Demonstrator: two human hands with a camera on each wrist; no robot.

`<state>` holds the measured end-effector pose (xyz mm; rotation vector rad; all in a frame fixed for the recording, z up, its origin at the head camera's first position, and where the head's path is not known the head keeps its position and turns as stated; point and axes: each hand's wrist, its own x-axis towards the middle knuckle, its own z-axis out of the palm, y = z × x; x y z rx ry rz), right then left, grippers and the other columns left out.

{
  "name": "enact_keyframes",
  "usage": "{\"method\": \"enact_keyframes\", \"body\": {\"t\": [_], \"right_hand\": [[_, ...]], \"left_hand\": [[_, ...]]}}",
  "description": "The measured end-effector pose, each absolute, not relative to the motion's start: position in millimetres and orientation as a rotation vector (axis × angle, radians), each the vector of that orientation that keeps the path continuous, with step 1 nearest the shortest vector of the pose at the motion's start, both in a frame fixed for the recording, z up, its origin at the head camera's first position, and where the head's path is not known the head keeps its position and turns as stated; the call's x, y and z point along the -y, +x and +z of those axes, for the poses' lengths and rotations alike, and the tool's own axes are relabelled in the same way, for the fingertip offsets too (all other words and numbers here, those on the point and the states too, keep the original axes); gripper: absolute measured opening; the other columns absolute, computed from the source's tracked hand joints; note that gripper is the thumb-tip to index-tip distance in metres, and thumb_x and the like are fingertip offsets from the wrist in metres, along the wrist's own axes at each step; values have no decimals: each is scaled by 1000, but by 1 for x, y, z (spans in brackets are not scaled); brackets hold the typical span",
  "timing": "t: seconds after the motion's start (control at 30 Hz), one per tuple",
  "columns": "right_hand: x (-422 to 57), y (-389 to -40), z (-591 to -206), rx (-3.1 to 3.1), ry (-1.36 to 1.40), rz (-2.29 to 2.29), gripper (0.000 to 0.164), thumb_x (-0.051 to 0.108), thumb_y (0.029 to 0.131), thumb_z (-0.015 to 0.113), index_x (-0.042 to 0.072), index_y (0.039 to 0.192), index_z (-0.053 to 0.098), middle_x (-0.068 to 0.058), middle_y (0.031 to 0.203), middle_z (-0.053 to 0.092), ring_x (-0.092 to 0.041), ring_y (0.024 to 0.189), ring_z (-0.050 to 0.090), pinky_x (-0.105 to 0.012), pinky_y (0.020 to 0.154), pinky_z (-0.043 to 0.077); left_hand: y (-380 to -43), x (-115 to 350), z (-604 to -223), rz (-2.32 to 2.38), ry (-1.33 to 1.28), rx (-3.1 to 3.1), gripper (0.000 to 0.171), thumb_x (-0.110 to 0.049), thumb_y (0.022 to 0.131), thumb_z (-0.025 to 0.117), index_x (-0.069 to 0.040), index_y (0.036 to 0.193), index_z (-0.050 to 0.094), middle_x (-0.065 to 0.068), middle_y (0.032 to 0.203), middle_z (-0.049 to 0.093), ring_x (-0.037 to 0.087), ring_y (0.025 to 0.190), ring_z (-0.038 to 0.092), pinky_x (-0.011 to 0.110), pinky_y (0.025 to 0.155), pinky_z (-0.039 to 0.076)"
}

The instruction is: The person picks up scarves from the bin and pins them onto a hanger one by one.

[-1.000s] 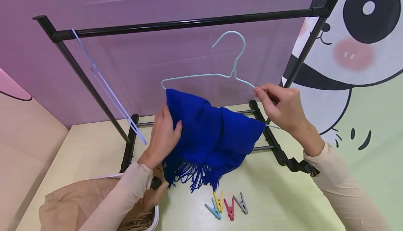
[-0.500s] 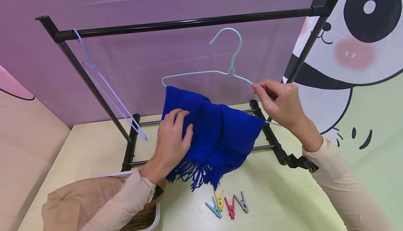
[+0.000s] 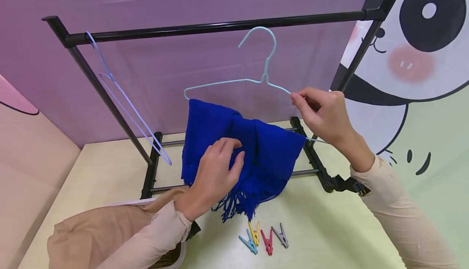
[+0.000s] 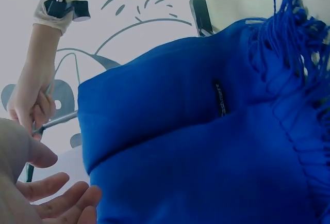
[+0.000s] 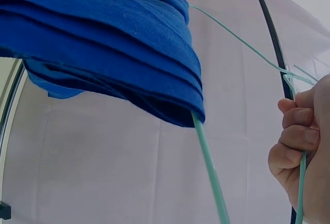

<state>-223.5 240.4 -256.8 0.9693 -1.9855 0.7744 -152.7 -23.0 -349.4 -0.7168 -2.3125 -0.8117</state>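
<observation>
A blue fringed scarf (image 3: 276, 149) is folded over the lower bar of a pale mint wire hanger (image 3: 270, 59). My right hand (image 3: 326, 114) pinches the hanger's right shoulder, and its fingers curl round the wire in the right wrist view. The hook is just below the rack's black top rail (image 3: 220, 27) in the head view. With fingers loosely bent and holding nothing, my left hand (image 3: 218, 171) is in front of the scarf; whether it touches the cloth I cannot tell. A small dark label (image 4: 220, 99) shows on the scarf in the left wrist view.
A lilac hanger (image 3: 124, 94) hangs at the rail's left end. Yellow, blue, red and grey clothespins (image 3: 267, 242) lie on the table (image 3: 329, 236). Tan cloth (image 3: 95, 232) spills over a white-rimmed basket (image 3: 181, 256) at the lower left. The rack's feet (image 3: 318, 171) stand behind.
My left hand has come away from the scarf's left edge and moved right, in front of the cloth. My right hand, the hanger and the scarf have shifted slightly up and left.
</observation>
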Motion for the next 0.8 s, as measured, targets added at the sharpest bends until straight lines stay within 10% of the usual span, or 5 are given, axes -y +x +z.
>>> {"method": "enact_keyframes", "body": {"t": [0.8], "right_hand": [[-233, -222, -260, 1968, 944, 845, 4, -7, 86, 70, -4, 85, 73, -6, 67, 68, -4, 45, 43, -13, 46, 34]], "left_hand": [[-175, -49, -378, -361, -618, 2594, 51, -60, 94, 57, -9, 87, 64, -4, 57, 43, 11, 53, 53, 18, 48, 41]]}}
